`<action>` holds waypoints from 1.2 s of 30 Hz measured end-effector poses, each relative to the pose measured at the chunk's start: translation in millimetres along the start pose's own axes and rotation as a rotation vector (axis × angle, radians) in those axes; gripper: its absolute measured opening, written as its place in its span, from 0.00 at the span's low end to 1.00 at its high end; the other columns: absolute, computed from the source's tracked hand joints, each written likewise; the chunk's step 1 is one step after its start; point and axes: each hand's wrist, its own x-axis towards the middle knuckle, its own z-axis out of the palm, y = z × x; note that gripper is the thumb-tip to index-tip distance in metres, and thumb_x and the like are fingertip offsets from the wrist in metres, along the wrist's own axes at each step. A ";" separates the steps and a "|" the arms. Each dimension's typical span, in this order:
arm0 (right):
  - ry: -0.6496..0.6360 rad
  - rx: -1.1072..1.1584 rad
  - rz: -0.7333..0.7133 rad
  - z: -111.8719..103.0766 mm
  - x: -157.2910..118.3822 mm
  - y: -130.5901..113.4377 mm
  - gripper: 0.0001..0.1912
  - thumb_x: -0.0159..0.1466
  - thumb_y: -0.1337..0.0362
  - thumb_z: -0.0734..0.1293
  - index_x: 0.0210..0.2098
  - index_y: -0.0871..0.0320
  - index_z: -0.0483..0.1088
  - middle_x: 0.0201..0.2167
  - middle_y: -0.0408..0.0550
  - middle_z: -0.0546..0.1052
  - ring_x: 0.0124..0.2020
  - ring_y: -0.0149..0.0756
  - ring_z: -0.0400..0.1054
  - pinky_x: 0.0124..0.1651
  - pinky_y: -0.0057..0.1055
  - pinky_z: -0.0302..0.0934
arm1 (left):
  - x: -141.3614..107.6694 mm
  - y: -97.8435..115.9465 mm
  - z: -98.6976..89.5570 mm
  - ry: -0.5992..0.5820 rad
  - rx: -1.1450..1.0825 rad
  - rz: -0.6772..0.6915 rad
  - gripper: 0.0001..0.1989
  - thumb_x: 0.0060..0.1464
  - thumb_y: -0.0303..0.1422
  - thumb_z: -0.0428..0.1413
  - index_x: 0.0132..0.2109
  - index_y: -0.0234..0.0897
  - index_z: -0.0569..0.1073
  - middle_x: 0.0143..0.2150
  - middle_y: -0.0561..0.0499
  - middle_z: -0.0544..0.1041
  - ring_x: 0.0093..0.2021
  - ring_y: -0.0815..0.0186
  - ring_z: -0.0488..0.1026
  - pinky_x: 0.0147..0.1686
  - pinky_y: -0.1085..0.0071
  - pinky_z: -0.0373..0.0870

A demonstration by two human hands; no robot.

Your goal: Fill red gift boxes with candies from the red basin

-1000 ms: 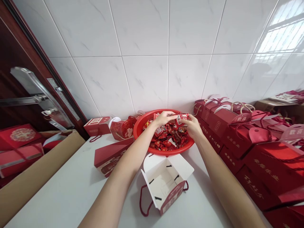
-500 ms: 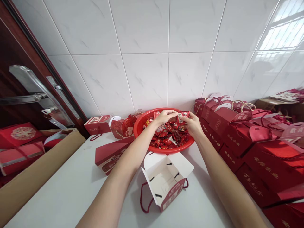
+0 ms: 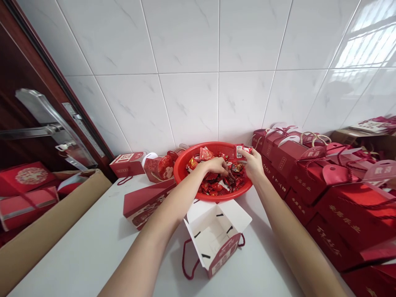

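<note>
Candy (image 3: 239, 152) stays pinched in the right hand (image 3: 255, 164) by the back-right rim of the red basket (image 3: 178, 168), while the left hand (image 3: 216, 166) has dropped among wrapped sweets (image 3: 213, 189), grip unclear, seemingly picking more.

Stacked boxes (image 3: 315, 185) hem my right hand (image 3: 253, 163) in on the right; the tiled wall (image 3: 188, 107) blocks the far side. Nearer, between my forearms (image 3: 163, 218), I could reach straight down into the open box (image 3: 213, 235).

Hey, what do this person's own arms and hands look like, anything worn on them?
The left grip and right grip are bare, ungloved hands; no ring shows. The left arm and right arm are bare as far as visible: no sleeve, watch or bracelet shows.
</note>
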 end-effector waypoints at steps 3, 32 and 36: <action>-0.004 0.000 0.005 0.2 0.7 0.8 0.17 0.41 0.63 0.76 0.28 0.56 0.69 0.24 0.40 0.76 0.25 0.33 0.71 0.27 0.30 0.67 | 3.2 -2.3 0.7 -0.052 0.030 -0.031 0.09 0.34 0.24 0.60 0.26 0.41 0.82 0.26 0.53 0.80 0.31 0.61 0.76 0.34 0.72 0.70; -0.061 0.011 0.031 2.1 -3.1 -4.1 0.17 0.38 0.64 0.77 0.26 0.57 0.70 0.22 0.40 0.77 0.23 0.33 0.69 0.25 0.28 0.65 | -1.8 -9.4 -18.0 0.163 0.068 -0.047 0.03 0.46 0.29 0.60 0.29 0.37 0.80 0.28 0.52 0.80 0.34 0.62 0.77 0.39 0.72 0.70; -0.105 -0.018 0.019 2.3 -4.5 -5.4 0.17 0.37 0.64 0.78 0.25 0.57 0.72 0.23 0.42 0.78 0.24 0.34 0.70 0.27 0.30 0.65 | -3.7 -8.8 -25.0 0.237 -0.223 0.058 0.09 0.51 0.26 0.55 0.36 0.35 0.79 0.31 0.53 0.81 0.33 0.66 0.77 0.38 0.72 0.71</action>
